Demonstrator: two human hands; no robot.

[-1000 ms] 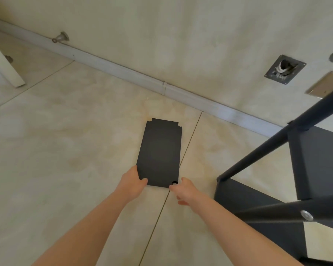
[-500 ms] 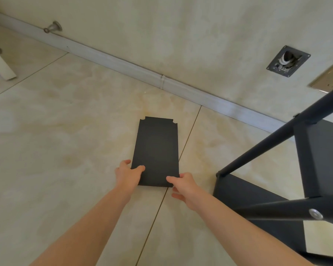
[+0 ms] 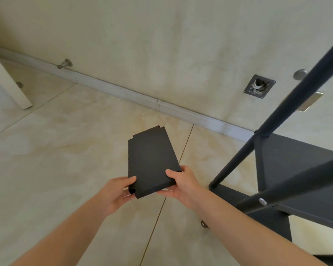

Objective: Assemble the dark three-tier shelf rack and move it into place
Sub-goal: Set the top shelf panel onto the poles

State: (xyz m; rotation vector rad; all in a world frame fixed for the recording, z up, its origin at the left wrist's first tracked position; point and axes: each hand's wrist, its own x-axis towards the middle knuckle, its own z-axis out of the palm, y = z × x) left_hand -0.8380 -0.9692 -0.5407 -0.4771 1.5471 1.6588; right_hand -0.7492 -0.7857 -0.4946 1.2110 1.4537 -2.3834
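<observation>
Both hands have hold of the dark shelf panel at its near end. The left hand pinches the near left corner with the thumb on top. The right hand grips the near right corner the same way, its fingers curled underneath. The panel tilts over the pale tiled floor, near edge raised, its notched far end pointing toward the baseboard; I can't tell whether that end touches the tiles. Just to the right stands the partly built rack, with dark round posts, flat shelves between them and a silver bolt head on one bar. A small piece of hardware lies on the floor by the right forearm.
</observation>
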